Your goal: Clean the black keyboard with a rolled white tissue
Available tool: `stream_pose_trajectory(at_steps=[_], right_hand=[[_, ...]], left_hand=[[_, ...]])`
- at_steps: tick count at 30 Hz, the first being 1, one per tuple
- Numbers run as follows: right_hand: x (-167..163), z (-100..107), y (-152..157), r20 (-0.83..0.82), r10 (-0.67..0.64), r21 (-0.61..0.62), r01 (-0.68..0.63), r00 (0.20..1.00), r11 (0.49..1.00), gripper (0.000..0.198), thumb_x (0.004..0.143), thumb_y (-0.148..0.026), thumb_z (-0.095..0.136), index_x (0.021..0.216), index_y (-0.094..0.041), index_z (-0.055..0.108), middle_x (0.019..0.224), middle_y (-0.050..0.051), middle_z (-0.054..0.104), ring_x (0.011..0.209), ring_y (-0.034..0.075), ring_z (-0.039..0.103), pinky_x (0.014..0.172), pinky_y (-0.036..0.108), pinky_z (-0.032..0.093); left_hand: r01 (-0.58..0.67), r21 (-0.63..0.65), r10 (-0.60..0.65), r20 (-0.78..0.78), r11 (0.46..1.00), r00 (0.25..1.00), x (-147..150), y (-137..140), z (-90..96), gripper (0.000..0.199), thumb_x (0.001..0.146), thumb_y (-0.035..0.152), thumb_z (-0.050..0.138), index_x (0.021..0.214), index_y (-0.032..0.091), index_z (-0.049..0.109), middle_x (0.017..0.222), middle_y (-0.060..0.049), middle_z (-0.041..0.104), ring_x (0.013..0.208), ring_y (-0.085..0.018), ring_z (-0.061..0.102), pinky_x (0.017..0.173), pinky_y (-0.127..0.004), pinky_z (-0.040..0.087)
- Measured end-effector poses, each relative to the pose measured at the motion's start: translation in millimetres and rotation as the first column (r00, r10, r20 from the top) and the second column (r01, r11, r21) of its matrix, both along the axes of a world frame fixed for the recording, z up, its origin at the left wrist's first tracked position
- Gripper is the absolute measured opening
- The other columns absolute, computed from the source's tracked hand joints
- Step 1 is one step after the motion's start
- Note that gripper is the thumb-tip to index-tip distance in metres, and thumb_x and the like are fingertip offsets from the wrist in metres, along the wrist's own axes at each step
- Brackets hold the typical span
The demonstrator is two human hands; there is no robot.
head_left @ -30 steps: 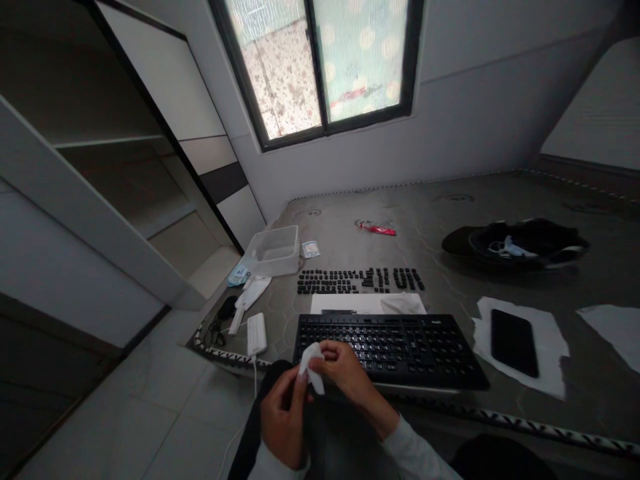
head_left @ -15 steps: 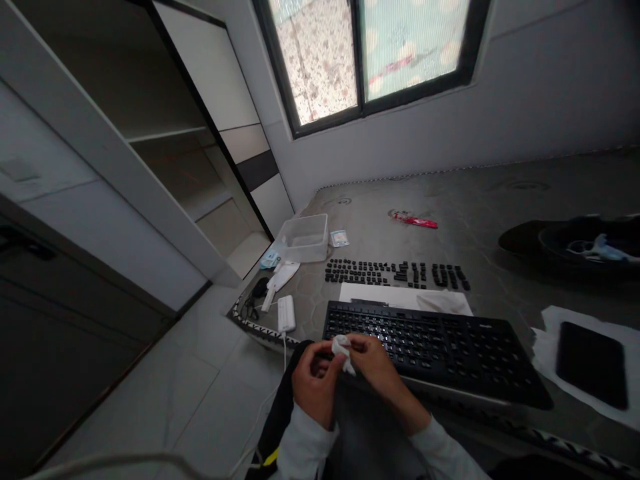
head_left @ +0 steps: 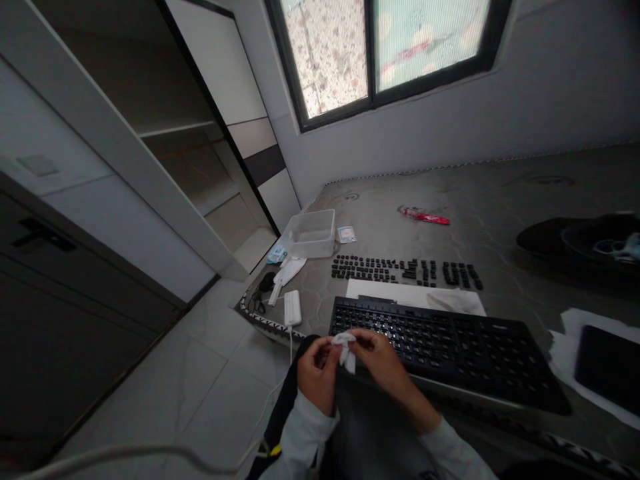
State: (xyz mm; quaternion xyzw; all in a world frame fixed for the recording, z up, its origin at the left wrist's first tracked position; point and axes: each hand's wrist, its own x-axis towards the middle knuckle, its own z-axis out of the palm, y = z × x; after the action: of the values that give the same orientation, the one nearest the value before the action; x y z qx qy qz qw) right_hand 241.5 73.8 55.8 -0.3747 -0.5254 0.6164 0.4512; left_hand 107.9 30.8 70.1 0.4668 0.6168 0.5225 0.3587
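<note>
A crumpled white wipe (head_left: 347,359) is pinched between both hands, over the front left edge of a black keyboard (head_left: 450,347). My left hand (head_left: 319,377) grips it from the left with bent fingers. From the other side, my right hand (head_left: 383,360) holds it between thumb and fingertips. Whether something small sits inside the wipe is hidden. The keyboard has its keycaps off, with the bare switch posts showing. Behind it, several black keycaps (head_left: 367,268) lie sorted in rows on the grey padded surface.
White paper (head_left: 415,293) lies partly under the keyboard. A clear plastic box (head_left: 311,233), a white power bank (head_left: 293,309) with a cable, and a small packet (head_left: 347,234) are at the left. A red tool (head_left: 425,217) lies behind; a black tablet-like slab (head_left: 610,367) sits far right.
The camera view has shifted, so the scene sits slightly further right. Both hands still hold the wipe, which has been turned and now hangs lower between the fingers.
</note>
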Motion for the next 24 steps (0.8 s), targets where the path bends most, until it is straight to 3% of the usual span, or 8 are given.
stream_pose_trajectory(at_steps=[8,10,13,15,17,20,24], right_hand=[[-1.4,-3.0,-0.1,-0.156,0.086,-0.142,-0.109,0.984,0.984,0.042,0.07,-0.051,0.065,0.092,-0.015,0.068,0.087,0.006,0.072,0.076,0.019,0.062,0.071,0.03,0.046],[-1.0,-4.6,0.3,-0.165,0.088,-0.154,-0.114,0.982,0.982,0.042,0.07,-0.05,0.065,0.092,-0.015,0.068,0.085,0.006,0.071,0.075,0.018,0.062,0.07,0.03,0.046],[0.1,-7.4,1.9,-0.132,0.066,-0.153,-0.086,0.989,0.984,0.042,0.069,-0.051,0.066,0.09,-0.015,0.068,0.081,0.005,0.071,0.075,0.019,0.061,0.07,0.03,0.046],[0.9,-9.1,3.3,-0.096,0.048,-0.138,-0.061,0.994,0.989,0.041,0.068,-0.05,0.066,0.088,-0.015,0.069,0.079,0.005,0.07,0.075,0.019,0.061,0.071,0.03,0.046],[1.5,-10.2,4.3,-0.065,0.045,-0.115,-0.052,0.997,0.992,0.039,0.068,-0.05,0.067,0.086,-0.015,0.069,0.077,0.004,0.07,0.074,0.019,0.061,0.071,0.03,0.046],[1.7,-10.3,4.7,-0.043,0.06,-0.084,-0.063,0.997,0.994,0.038,0.07,-0.048,0.065,0.088,-0.015,0.069,0.077,0.004,0.07,0.075,0.019,0.061,0.07,0.029,0.046],[1.6,-7.0,3.7,-0.037,0.075,-0.054,-0.077,0.996,0.996,0.037,0.072,-0.047,0.063,0.093,-0.016,0.068,0.082,0.004,0.07,0.079,0.02,0.062,0.071,0.029,0.047]], left_hand=[[0.044,-0.038,-0.039,0.105,0.998,0.994,-7.3,6.1,-9.8,0.026,0.078,0.036,0.058,0.09,0.014,0.064,0.089,-0.007,0.071,0.085,-0.02,0.065,0.077,-0.029,0.051],[0.013,-0.011,-0.013,0.03,1.0,0.999,-7.2,5.9,-8.7,0.026,0.079,0.033,0.057,0.096,0.015,0.061,0.091,-0.006,0.069,0.084,-0.019,0.064,0.076,-0.029,0.051],[-0.073,0.124,0.098,-0.206,0.99,0.974,-8.2,2.5,-2.2,0.024,0.079,0.024,0.055,0.102,0.019,0.06,0.096,-0.005,0.062,0.085,-0.017,0.061,0.074,-0.027,0.05],[-0.018,0.212,0.097,-0.368,0.977,0.925,-9.6,-0.9,3.7,0.018,0.08,0.02,0.052,0.093,0.02,0.065,0.095,-0.005,0.059,0.087,-0.017,0.059,0.073,-0.027,0.049],[0.104,0.235,0.02,-0.475,0.966,0.88,-10.6,-3.6,9.0,0.018,0.083,0.022,0.051,0.089,0.021,0.068,0.091,-0.005,0.058,0.084,-0.016,0.058,0.072,-0.026,0.049],[0.197,0.219,-0.047,-0.545,0.956,0.837,-11.0,-5.0,12.9,0.019,0.081,0.027,0.055,0.095,0.022,0.068,0.087,-0.004,0.058,0.065,-0.012,0.056,0.061,-0.024,0.048],[0.129,0.241,0.028,-0.557,0.962,0.83,-12.5,-3.8,8.9,0.02,0.079,0.03,0.059,0.095,0.02,0.065,0.088,-0.004,0.058,0.053,-0.008,0.051,0.055,-0.023,0.048]])
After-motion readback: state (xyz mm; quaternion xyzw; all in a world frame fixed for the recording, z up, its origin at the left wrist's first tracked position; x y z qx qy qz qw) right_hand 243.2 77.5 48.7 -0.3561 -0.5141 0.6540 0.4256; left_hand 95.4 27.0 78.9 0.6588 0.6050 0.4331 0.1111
